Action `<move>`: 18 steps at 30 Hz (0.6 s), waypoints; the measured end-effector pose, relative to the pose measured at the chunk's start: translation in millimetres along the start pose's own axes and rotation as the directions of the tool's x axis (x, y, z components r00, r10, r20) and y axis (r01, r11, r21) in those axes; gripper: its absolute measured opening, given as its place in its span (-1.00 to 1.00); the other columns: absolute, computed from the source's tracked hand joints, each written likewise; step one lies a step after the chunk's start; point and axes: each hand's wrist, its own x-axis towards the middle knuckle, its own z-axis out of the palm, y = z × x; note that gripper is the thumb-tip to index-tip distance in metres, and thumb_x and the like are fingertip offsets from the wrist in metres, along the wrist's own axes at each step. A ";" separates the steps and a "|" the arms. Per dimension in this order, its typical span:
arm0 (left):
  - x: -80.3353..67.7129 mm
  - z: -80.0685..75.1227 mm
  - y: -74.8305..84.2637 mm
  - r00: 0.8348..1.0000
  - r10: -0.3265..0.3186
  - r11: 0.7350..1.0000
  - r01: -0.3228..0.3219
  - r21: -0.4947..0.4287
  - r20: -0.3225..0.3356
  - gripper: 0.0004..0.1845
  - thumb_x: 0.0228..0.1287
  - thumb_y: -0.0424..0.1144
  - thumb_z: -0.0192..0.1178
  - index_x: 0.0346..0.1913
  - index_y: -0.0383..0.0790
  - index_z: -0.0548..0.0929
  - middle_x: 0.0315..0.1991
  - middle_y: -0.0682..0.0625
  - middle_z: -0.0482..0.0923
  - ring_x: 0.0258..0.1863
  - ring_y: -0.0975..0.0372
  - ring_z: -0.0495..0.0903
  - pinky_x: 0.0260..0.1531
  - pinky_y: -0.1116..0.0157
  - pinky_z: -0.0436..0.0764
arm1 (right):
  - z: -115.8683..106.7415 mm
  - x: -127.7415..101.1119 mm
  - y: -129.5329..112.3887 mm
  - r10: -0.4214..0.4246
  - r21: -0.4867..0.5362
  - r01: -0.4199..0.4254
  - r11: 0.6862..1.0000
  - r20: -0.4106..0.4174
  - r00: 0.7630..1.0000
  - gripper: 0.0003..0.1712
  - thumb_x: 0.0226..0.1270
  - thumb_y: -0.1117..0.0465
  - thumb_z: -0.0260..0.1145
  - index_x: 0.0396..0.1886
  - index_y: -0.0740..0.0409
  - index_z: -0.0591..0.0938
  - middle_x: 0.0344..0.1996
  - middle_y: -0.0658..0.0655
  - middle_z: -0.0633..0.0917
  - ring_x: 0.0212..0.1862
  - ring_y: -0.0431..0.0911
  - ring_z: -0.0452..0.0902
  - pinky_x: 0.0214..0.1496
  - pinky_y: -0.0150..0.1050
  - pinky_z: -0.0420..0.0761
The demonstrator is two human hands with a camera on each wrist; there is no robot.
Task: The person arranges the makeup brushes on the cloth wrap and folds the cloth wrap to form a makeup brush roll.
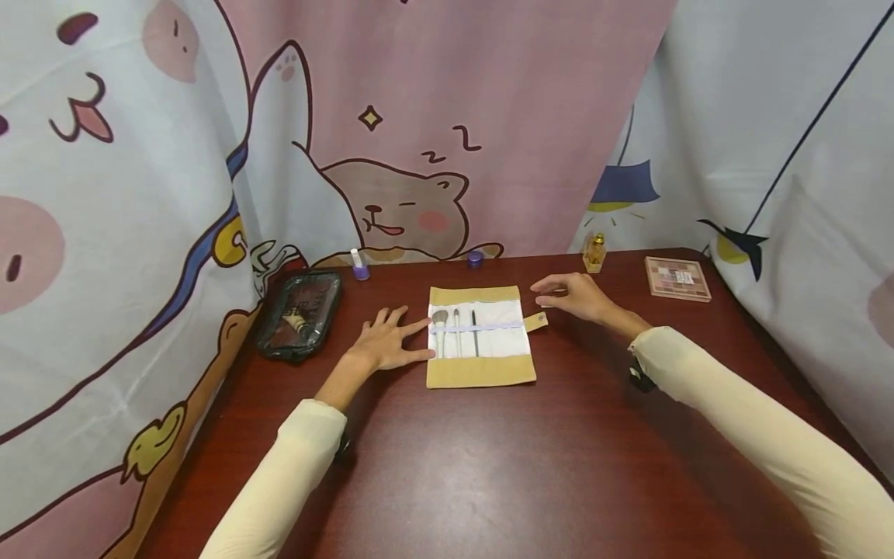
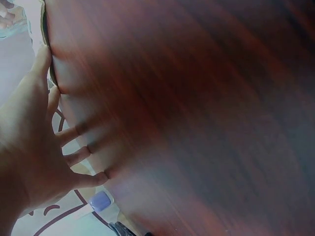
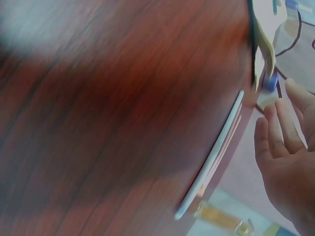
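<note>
A tan and white cloth brush roll [image 1: 480, 369] lies unrolled at the middle of the dark wooden table [image 1: 489, 466], with three brushes [image 1: 455, 330] tucked under its band. My left hand [image 1: 387, 341] lies flat on the table, fingers spread, fingertips touching the roll's left edge. The left wrist view is blurred but shows that hand's fingers [image 2: 74, 157] spread on the wood. My right hand [image 1: 569, 295] hovers just past the roll's right edge above its small tab [image 1: 536, 321], fingers relaxed and holding nothing. The right wrist view shows it [image 3: 285, 162] with loosely straight fingers.
A clear cosmetic bag [image 1: 299, 314] lies at the left edge. Along the back stand a small bottle with a purple base [image 1: 359, 265], a purple jar [image 1: 476, 258] and a perfume bottle [image 1: 595, 253]. An eyeshadow palette [image 1: 677, 278] lies at back right. Printed curtains surround the table.
</note>
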 end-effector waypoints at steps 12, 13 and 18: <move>0.5 -0.1 0.3 1.000 0.001 1.000 -0.001 -0.005 -0.011 -0.10 0.26 0.63 -0.05 0.62 0.43 0.17 0.65 -0.17 0.01 0.60 -0.19 -0.03 0.37 -0.36 0.18 | -38.4 -23.3 29.4 0.080 -0.158 -0.091 0.983 -0.074 0.994 -0.69 0.37 0.21 0.49 0.08 0.16 0.78 -0.03 0.24 0.80 0.05 0.18 0.70 0.02 0.10 0.61; 0.4 -0.1 0.2 1.000 0.001 1.000 -0.001 -0.003 -0.010 -0.10 0.26 0.63 -0.06 0.62 0.43 0.17 0.65 -0.18 0.01 0.60 -0.19 -0.03 0.37 -0.36 0.18 | -41.2 -25.5 31.9 0.081 -0.157 -0.094 0.983 -0.083 0.993 -0.69 0.37 0.22 0.50 0.07 0.15 0.79 -0.03 0.25 0.80 0.08 0.20 0.69 0.06 0.15 0.59; 0.0 0.0 -0.6 1.000 -0.001 1.000 0.001 -0.002 -0.007 -0.10 0.26 0.63 -0.06 0.62 0.43 0.16 0.66 -0.18 0.01 0.60 -0.18 -0.03 0.37 -0.36 0.18 | -53.1 -34.6 46.0 0.079 -0.178 -0.100 0.979 -0.124 0.989 -0.72 0.34 0.25 0.51 0.03 0.15 0.81 -0.05 0.25 0.81 0.04 0.17 0.68 -0.03 0.03 0.58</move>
